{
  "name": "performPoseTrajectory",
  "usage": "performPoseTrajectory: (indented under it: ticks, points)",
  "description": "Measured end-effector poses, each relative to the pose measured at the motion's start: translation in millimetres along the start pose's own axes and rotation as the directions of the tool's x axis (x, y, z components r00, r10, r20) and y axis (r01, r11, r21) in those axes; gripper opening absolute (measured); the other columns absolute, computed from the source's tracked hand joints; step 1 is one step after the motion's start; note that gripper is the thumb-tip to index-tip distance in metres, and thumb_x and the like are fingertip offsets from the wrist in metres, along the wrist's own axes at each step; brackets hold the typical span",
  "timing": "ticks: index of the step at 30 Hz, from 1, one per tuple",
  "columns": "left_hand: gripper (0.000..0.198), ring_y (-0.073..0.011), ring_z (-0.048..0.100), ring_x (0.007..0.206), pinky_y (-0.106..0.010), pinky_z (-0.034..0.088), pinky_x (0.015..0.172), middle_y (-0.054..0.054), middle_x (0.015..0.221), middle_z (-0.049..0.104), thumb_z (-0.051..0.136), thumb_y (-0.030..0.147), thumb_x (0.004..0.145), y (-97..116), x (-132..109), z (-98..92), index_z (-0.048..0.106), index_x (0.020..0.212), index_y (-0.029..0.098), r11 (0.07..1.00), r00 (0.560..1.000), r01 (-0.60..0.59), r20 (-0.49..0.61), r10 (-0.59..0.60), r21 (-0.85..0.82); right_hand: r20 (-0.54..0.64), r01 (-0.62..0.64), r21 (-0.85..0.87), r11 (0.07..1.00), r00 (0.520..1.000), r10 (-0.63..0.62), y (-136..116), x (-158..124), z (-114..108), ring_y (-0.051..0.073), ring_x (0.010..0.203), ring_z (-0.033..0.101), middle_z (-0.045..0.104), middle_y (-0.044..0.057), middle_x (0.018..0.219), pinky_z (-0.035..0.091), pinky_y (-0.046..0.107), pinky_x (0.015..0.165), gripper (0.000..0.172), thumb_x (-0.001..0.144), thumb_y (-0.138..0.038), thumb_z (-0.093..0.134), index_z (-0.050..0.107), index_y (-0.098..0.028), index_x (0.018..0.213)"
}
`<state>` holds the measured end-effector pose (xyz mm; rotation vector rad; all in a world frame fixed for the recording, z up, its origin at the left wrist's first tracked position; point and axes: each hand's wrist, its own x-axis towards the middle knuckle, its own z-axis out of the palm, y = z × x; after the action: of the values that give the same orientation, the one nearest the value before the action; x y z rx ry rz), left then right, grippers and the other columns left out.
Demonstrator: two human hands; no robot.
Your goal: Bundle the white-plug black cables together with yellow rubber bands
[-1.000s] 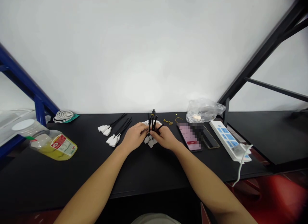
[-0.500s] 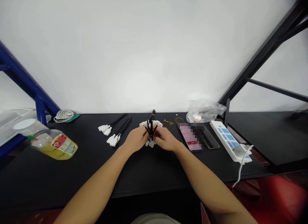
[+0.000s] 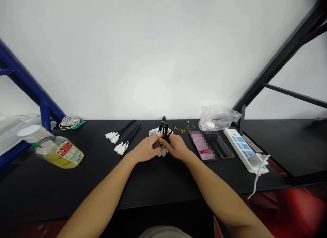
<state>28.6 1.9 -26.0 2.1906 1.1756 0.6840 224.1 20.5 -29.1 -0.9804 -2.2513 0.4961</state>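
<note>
Fingers of my left hand (image 3: pixel 148 148) and my right hand (image 3: pixel 176 146) are closed from both sides around a bundle of short black cables with white flat ends (image 3: pixel 164 152). The black strands point upward and the white ends hang below my fingers. Just behind my hands lies a second bundle of black cables (image 3: pixel 163 121), bound with a yellow tie, its white ends (image 3: pixel 154 131) facing me. To the left of my left hand lie two loose groups of the same cables: a nearer one (image 3: pixel 121 148) and a farther one (image 3: pixel 112 137).
Yellow twist ties (image 3: pixel 179 129) lie behind my right hand. Right of it are a pink-screened phone (image 3: pixel 199 142), a dark phone (image 3: pixel 226 147), a clear plastic bag (image 3: pixel 219 117) and a power strip (image 3: pixel 241 147). On the left are a jar of yellow contents (image 3: pixel 61 154) and a coiled white cable (image 3: pixel 69 122).
The black strands in my hands, spread apart before, are now gathered closer and lean right. My left hand has shifted slightly right, and its thumb is now stretched toward the bundle.
</note>
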Motion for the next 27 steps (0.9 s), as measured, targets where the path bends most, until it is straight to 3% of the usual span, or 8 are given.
performPoseTrajectory:
  ticks: [3, 8, 12, 14, 16, 18, 23, 27]
  points:
    - [0.052, -0.0250, 0.065, 0.090, -0.032, 0.048, 0.077, -0.005, 0.101, 0.070, 0.075, 0.044, 0.073, 0, 1, 7.0, 0.062, 0.119, 0.024, 0.995, 0.997, 0.076, -0.027, -0.075, 0.060, -0.007, 0.007, 0.066, 0.998, 1.000, -0.007, 0, -1, 2, 0.017, 0.073, 0.063, 0.069, 0.004, 0.085, 0.043, 0.027, 0.067, 0.016, 0.097, -0.033, 0.051, 0.060, -0.019, 0.095]
    - [0.045, -0.0270, 0.067, 0.095, -0.032, 0.048, 0.078, -0.003, 0.102, 0.072, 0.079, 0.042, 0.070, 1, 4, 13.4, 0.067, 0.112, 0.028, 0.993, 0.996, 0.089, -0.024, -0.087, 0.075, -0.002, 0.025, 0.063, 0.998, 1.000, -0.025, -1, -2, 5, 0.016, 0.063, 0.057, 0.064, 0.001, 0.072, 0.040, 0.026, 0.059, 0.018, 0.095, -0.036, 0.056, 0.060, -0.019, 0.090]
    - [0.049, -0.0227, 0.065, 0.077, -0.029, 0.045, 0.067, 0.000, 0.084, 0.070, 0.080, 0.054, 0.067, -4, 2, -6.2, 0.071, 0.107, 0.027, 0.988, 0.996, 0.089, 0.010, -0.091, 0.123, -0.021, 0.002, 0.080, 0.997, 1.000, 0.000, 0, -1, 2, 0.016, 0.068, 0.060, 0.067, 0.002, 0.078, 0.042, 0.026, 0.064, 0.017, 0.096, -0.035, 0.055, 0.061, -0.019, 0.094]
    - [0.045, -0.0213, 0.065, 0.076, -0.029, 0.046, 0.067, -0.001, 0.084, 0.069, 0.072, 0.059, 0.074, -12, -1, -23.1, 0.072, 0.104, 0.025, 0.969, 0.983, 0.168, -0.098, -0.153, 0.178, -0.032, -0.019, 0.088, 0.996, 0.999, 0.022, 1, -1, 1, 0.016, 0.072, 0.062, 0.067, 0.002, 0.081, 0.043, 0.026, 0.067, 0.017, 0.097, -0.035, 0.054, 0.062, -0.020, 0.095]
    - [0.040, -0.0225, 0.066, 0.090, -0.030, 0.048, 0.076, -0.005, 0.102, 0.070, 0.063, 0.056, 0.084, -24, -5, -40.4, 0.071, 0.107, 0.024, 0.920, 0.919, 0.309, -0.323, -0.224, 0.241, -0.031, -0.038, 0.075, 0.996, 0.999, 0.041, 1, 0, 0, 0.016, 0.070, 0.061, 0.066, 0.002, 0.079, 0.043, 0.026, 0.066, 0.018, 0.097, -0.036, 0.054, 0.062, -0.020, 0.093]
    - [0.035, -0.0249, 0.066, 0.101, -0.032, 0.049, 0.081, -0.008, 0.116, 0.068, 0.057, 0.048, 0.089, -38, -8, -53.9, 0.069, 0.112, 0.023, 0.823, 0.834, 0.485, -0.440, -0.333, 0.295, -0.010, -0.051, 0.058, 0.997, 0.999, 0.052, 0, 0, -1, 0.015, 0.067, 0.059, 0.064, 0.001, 0.075, 0.042, 0.026, 0.065, 0.018, 0.096, -0.036, 0.055, 0.062, -0.020, 0.092]
    - [0.031, -0.0314, 0.066, 0.106, -0.038, 0.050, 0.082, -0.009, 0.115, 0.072, 0.061, 0.035, 0.082, -59, -13, -62.7, 0.068, 0.110, 0.025, 0.608, 0.723, 0.683, -0.259, -0.640, 0.405, 0.022, -0.060, 0.057, 0.997, 0.998, 0.059, -2, 1, -1, 0.015, 0.067, 0.059, 0.063, 0.001, 0.075, 0.041, 0.025, 0.064, 0.018, 0.096, -0.035, 0.054, 0.062, -0.020, 0.090]
    - [0.027, -0.0318, 0.067, 0.102, -0.038, 0.051, 0.078, -0.008, 0.109, 0.075, 0.055, 0.030, 0.081, -55, -11, -60.0, 0.072, 0.102, 0.028, 0.605, 0.727, 0.681, -0.282, -0.626, 0.413, 0.025, -0.059, 0.057, 0.997, 0.998, 0.058, -3, 1, -2, 0.014, 0.067, 0.058, 0.064, 0.001, 0.077, 0.040, 0.025, 0.064, 0.018, 0.096, -0.035, 0.054, 0.063, -0.020, 0.091]
